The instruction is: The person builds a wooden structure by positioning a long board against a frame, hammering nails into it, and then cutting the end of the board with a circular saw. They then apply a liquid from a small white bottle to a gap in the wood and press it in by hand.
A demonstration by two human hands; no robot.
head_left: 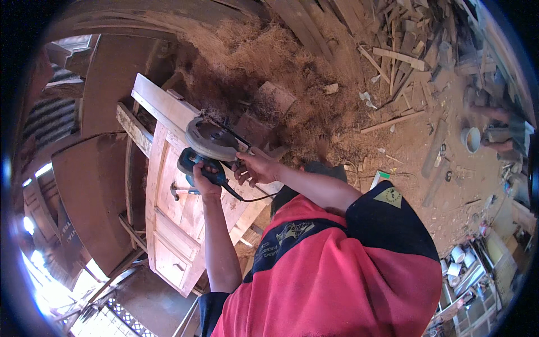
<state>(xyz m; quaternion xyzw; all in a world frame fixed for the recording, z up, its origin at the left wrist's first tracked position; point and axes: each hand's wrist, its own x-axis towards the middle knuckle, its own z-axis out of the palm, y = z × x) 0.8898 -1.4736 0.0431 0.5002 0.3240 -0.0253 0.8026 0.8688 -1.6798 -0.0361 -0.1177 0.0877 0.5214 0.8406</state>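
My left hand (205, 181) is wrapped around the handle of a circular saw (213, 144) with a blue-and-black motor body and a grey rounded guard. At the saw's right side, my right hand (255, 167) grips its edge near the guard with bent fingers. The saw is over the upper part of a pale panelled wooden door (168, 216); whether its blade touches the wood is hidden. A black power cord (259, 199) trails from the saw toward my body. Just below the saw, a claw hammer (181, 191) lies on the door.
Sawdust and wood shavings (241, 53) are heaped beyond the door. Offcuts (404, 56) pile up at the far right, near a white bucket (470, 139). Large brown boards (92, 191) stand at the left. Containers and tools (463, 267) clutter the lower right.
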